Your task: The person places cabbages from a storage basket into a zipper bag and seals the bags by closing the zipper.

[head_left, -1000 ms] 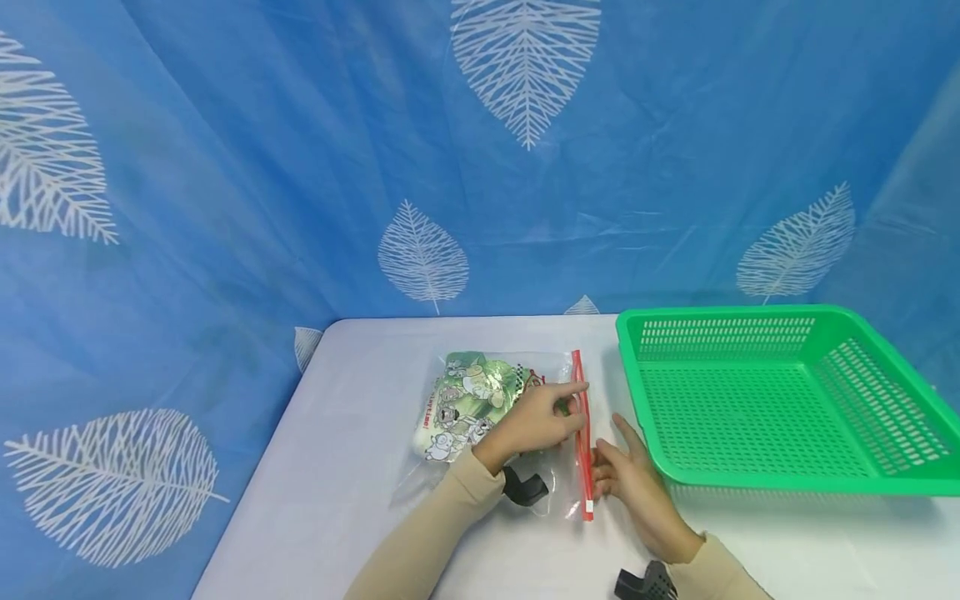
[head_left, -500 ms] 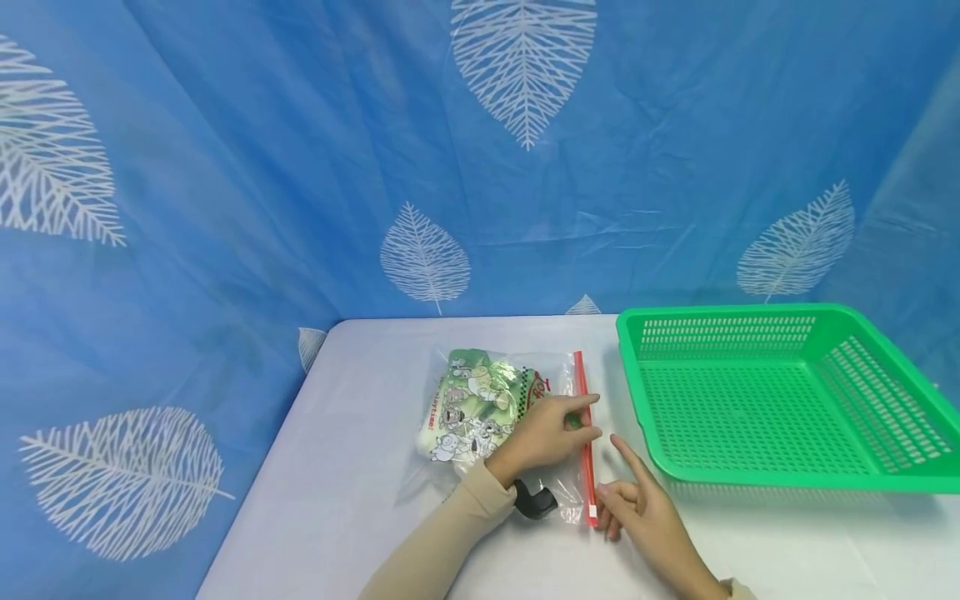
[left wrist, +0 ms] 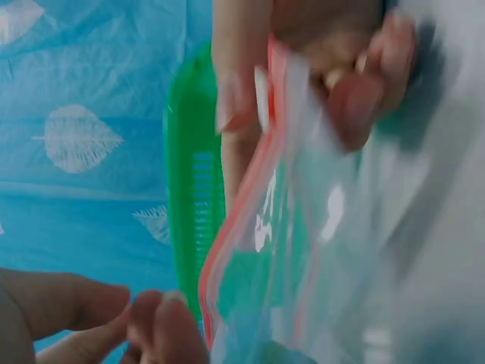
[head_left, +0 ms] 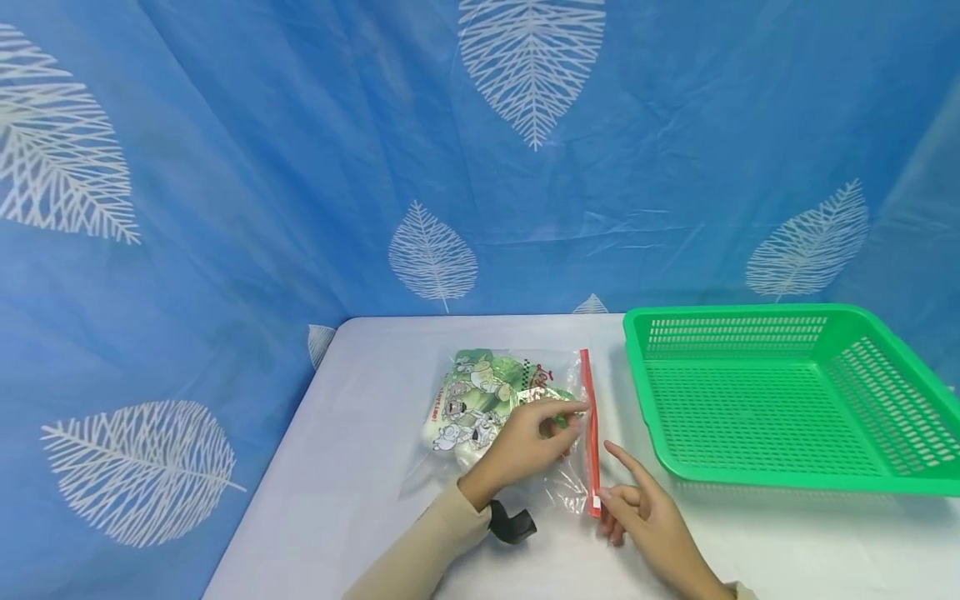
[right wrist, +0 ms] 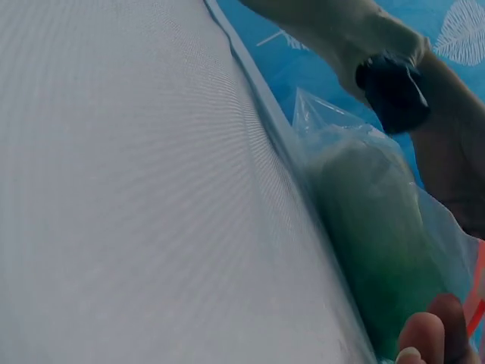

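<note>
A clear slider zip bag [head_left: 558, 487] with a red closure lies on the table, a bulky green-and-white printed item [head_left: 468, 408] with cartoon animals inside it. My left hand [head_left: 528, 442] is over the bag, fingers bent and the index tip at the red strip; no firm hold shows. At the closure's near end, by the white slider [head_left: 597, 502], my right hand [head_left: 648, 525] pinches the corner between thumb and bent fingers, its index finger extended. In the left wrist view the red strip [left wrist: 242, 189] bends between the two hands. The right wrist view shows the bag's bulging side.
A green plastic basket [head_left: 757, 479] with lattice walls stands to the right of the bag. The white table [head_left: 315, 500] ends at the back against a blue curtain [head_left: 330, 167] with white leaf prints. A black strap [head_left: 512, 523] is on the left wrist.
My right hand has come down along the red strip to its near end and pinches there. My left hand, earlier reaching over the strip, has drawn slightly back to the left.
</note>
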Demonstrator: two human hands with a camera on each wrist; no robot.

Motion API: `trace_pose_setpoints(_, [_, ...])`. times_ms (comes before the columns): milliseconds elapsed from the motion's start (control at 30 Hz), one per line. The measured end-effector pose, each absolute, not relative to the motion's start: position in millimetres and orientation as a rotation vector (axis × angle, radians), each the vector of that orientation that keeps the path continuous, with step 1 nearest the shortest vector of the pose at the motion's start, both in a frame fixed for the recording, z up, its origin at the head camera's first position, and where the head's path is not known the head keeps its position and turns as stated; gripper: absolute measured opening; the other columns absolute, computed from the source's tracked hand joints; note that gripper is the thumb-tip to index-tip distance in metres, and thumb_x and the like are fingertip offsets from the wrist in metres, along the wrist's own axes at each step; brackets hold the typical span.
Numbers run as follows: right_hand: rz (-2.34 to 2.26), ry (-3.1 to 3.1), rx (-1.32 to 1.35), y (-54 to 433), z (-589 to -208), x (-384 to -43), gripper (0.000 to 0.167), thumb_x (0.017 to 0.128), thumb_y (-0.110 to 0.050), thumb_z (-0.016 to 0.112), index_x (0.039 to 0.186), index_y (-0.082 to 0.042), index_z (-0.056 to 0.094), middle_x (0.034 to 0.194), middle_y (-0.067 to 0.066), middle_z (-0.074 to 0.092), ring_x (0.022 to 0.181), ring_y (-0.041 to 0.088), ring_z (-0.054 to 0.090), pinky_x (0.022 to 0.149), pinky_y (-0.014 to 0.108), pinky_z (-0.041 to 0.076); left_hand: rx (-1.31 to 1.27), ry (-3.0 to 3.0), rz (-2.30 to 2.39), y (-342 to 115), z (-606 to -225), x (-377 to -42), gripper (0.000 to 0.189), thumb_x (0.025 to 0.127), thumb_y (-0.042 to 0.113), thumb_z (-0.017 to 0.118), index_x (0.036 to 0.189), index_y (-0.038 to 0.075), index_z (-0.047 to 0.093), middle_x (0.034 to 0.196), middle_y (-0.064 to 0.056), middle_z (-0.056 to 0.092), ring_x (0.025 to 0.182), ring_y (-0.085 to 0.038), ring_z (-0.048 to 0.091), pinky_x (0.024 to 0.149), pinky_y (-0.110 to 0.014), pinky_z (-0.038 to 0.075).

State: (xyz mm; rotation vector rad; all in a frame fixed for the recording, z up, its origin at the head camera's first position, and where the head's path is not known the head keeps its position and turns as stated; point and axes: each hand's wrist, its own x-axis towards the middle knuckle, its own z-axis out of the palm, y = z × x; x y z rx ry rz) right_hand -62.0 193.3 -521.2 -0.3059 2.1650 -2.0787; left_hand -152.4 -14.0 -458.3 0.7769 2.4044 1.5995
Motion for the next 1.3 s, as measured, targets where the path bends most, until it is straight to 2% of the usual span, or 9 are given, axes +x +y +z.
trace_pose_setpoints(100, [-2.101, 2.129, -0.368, 193.1, -520.0, -62.1, 0.069, 0.104, -0.004, 0.057, 0.163, -0.009, 0.021, 0.081, 0.019, 0.067, 0.064, 0.028, 0.065, 0.058, 0.038, 0.058, 0.791, 2.343, 1.702, -27.8, -458.7, -133.1, 0.035, 0.097, 0.009, 0.068, 0.132, 0.007, 0.069, 0.084, 0.003, 0.057, 0.064, -0.001, 0.058, 0.055, -0.022, 0.054])
trace_pose_setpoints(233, [-2.125, 2.13, -0.471, 192.7, -518.3, -61.9, 0.07, 0.103, 0.001, 0.057, 0.163, -0.008, 0.022, 0.086, 0.019, 0.068, 0.068, 0.025, 0.066, 0.059, 0.036, 0.058, 0.783, 2.205, 1.845, -40.6, -465.8, -101.6, 0.037, 0.097, 0.01, 0.07, 0.134, 0.004, 0.067, 0.068, 0.004, 0.037, 0.054, 0.001, 0.041, 0.051, -0.016, 0.041])
trace_pose_setpoints(400, [-2.137, 2.257, -0.595, 190.0, -518.3, -63.5, 0.056, 0.098, 0.007, 0.061, 0.151, 0.001, 0.045, 0.089, 0.015, 0.068, 0.067, 0.021, 0.065, 0.057, 0.034, 0.057, 0.763, 2.108, 1.972, -41.2, -478.9, -74.2, 0.036, 0.098, 0.013, 0.069, 0.132, 0.002, 0.067, 0.051, 0.001, 0.027, 0.045, 0.003, 0.024, 0.041, -0.017, 0.023])
trace_pose_setpoints(500, [-2.094, 2.359, -0.483, 186.7, -517.9, -61.7, 0.041, 0.098, 0.002, 0.065, 0.138, 0.001, 0.06, 0.093, 0.008, 0.072, 0.069, 0.02, 0.067, 0.06, 0.033, 0.058, 0.687, 2.063, 1.998, -37.6, -490.6, -63.1, 0.038, 0.099, 0.014, 0.069, 0.136, 0.006, 0.065, 0.048, -0.001, 0.03, 0.043, 0.004, 0.025, 0.04, -0.017, 0.023])
trace_pose_setpoints(600, [-2.048, 2.383, -0.226, 183.8, -517.4, -54.2, 0.034, 0.098, -0.005, 0.067, 0.132, -0.001, 0.066, 0.094, 0.003, 0.076, 0.072, 0.018, 0.068, 0.065, 0.03, 0.058, 0.552, 1.964, 2.013, -31.1, -504.4, -53.7, 0.044, 0.1, 0.017, 0.067, 0.144, 0.013, 0.06, 0.051, 0.002, 0.041, 0.043, 0.005, 0.036, 0.042, -0.013, 0.033])
trace_pose_setpoints(733, [-2.052, 2.332, -0.005, 180.5, -518.6, -44.6, 0.031, 0.099, -0.009, 0.068, 0.128, 0.001, 0.067, 0.088, 0.006, 0.076, 0.07, 0.019, 0.067, 0.063, 0.031, 0.056, 0.397, 1.806, 2.032, -21.6, -518.4, -46.2, 0.049, 0.103, 0.022, 0.062, 0.152, 0.021, 0.053, 0.067, 0.003, 0.066, 0.047, 0.0, 0.056, 0.047, -0.015, 0.048])
trace_pose_setpoints(833, [-2.06, 2.334, 0.022, 178.8, -520.3, -43.7, 0.023, 0.097, -0.009, 0.07, 0.118, 0.0, 0.071, 0.089, 0.006, 0.074, 0.067, 0.02, 0.065, 0.058, 0.031, 0.055, 0.349, 1.757, 2.071, -16.3, -523.4, -46.0, 0.046, 0.104, 0.024, 0.06, 0.15, 0.021, 0.055, 0.082, -0.003, 0.075, 0.05, -0.003, 0.061, 0.048, -0.016, 0.051])
trace_pose_setpoints(1033, [-2.073, 2.334, -0.056, 181.0, -523.7, -48.5, 0.014, 0.095, -0.004, 0.071, 0.107, 0.002, 0.071, 0.09, 0.007, 0.073, 0.072, 0.019, 0.068, 0.057, 0.031, 0.056, 0.269, 1.779, 2.178, -5.3, -527.1, -50.6, 0.036, 0.101, 0.021, 0.065, 0.135, 0.01, 0.068, 0.093, -0.017, 0.076, 0.05, -0.003, 0.061, 0.048, -0.016, 0.051])
trace_pose_setpoints(1300, [-2.116, 2.261, -0.197, 187.5, -528.5, -50.4, 0.02, 0.097, 0.0, 0.067, 0.114, 0.009, 0.069, 0.093, 0.01, 0.075, 0.081, 0.018, 0.074, 0.065, 0.031, 0.059, 0.154, 1.863, 2.223, 5.0, -528.9, -53.4, 0.031, 0.091, 0.01, 0.075, 0.123, 0.007, 0.075, 0.081, -0.025, 0.072, 0.05, -0.002, 0.058, 0.052, -0.013, 0.048])
